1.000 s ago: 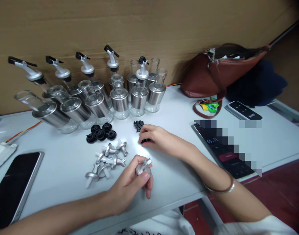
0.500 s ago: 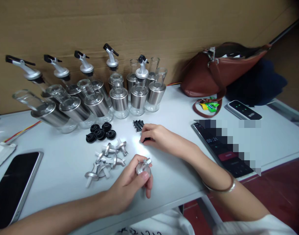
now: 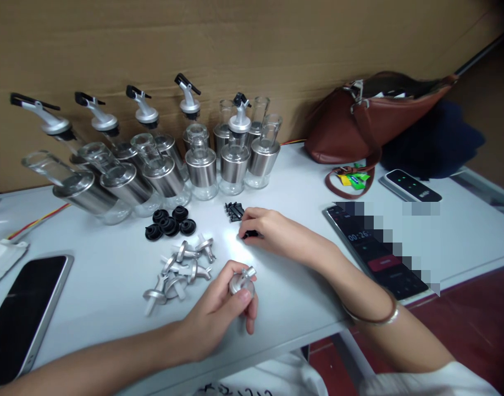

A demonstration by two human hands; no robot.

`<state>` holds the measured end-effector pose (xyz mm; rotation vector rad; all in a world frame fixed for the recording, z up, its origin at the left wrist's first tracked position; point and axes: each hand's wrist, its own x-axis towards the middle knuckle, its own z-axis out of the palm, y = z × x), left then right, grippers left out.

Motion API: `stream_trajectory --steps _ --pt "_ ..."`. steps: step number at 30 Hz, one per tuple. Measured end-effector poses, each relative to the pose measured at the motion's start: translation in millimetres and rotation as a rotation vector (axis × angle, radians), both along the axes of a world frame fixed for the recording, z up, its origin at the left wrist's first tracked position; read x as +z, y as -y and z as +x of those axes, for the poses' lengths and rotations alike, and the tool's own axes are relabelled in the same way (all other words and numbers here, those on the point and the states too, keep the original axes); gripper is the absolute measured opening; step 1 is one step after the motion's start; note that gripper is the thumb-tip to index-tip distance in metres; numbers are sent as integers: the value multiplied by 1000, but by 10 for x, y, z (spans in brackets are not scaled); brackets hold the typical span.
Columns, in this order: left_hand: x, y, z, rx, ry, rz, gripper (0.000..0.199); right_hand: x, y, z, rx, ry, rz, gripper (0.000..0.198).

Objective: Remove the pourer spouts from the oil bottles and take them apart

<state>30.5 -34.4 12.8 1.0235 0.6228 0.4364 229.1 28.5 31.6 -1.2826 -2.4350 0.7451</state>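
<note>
The left hand (image 3: 219,311) clamped thumb and fingers on a spout (image 3: 237,284) above the table (image 3: 284,308). The right hand (image 3: 270,230) curled over a black piece (image 3: 250,234) beside the levers (image 3: 234,211); whether its fingers gripped could not be told.

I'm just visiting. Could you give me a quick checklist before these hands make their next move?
1. Silver spout secure in the left hand: ok, held between thumb and fingers.
2. Black lever attached to that spout: not ok, none shows on it.
3. Small black part firmly gripped by the right hand: cannot tell, fingers partly hide it.
4. Loose silver spouts within view: ok, piled near the left hand.
5. Black stoppers kept together: ok, clustered before the bottles.
</note>
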Motion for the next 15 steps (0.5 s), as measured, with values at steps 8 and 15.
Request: stream_trajectory --steps 8,15 --pt "-15 5 6 -4 5 12 43 40 31 -13 -37 88 -22 15" --pt "28 -34 33 75 -1 -85 49 114 73 -66 -21 -78 256 18"
